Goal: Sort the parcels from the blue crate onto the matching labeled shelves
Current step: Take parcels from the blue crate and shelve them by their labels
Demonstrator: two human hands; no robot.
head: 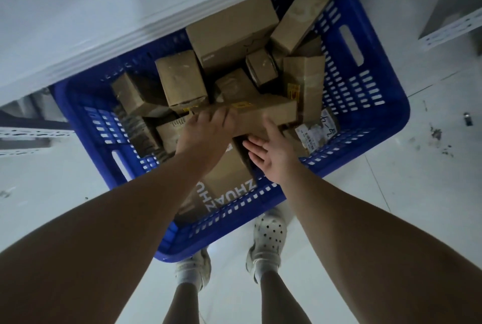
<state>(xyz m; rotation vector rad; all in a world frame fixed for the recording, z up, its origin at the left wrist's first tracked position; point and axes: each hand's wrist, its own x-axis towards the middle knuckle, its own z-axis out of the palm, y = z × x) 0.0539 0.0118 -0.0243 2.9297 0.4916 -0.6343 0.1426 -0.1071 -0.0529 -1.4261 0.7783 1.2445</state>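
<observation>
Blue crate (pixel 365 104) parcel (pixel 221 199) reads "ZHUAN".

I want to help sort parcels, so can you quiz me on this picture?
1. True or false: the crate is red.
2. Which hand grips the long box? A: left hand. B: right hand.
3. Fill in: the right hand is ___ (open or shut).
Key: 1 false; 2 A; 3 open.
</observation>
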